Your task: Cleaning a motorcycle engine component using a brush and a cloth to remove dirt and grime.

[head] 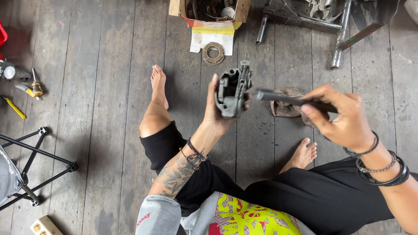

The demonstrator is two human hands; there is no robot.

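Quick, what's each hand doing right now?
Left hand: closed around a dark grey metal part, held up.
Right hand: closed on a dark rod-like tool, its tip at the part.

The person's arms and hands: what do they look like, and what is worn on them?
Both hands are bare. The left hand sits below a forearm with a large dark tattoo, thin dark cord bracelets at the wrist and a grey sleeve pushed up near the elbow. The right hand has several black bands and a beaded bracelet at the wrist; no sleeve shows.
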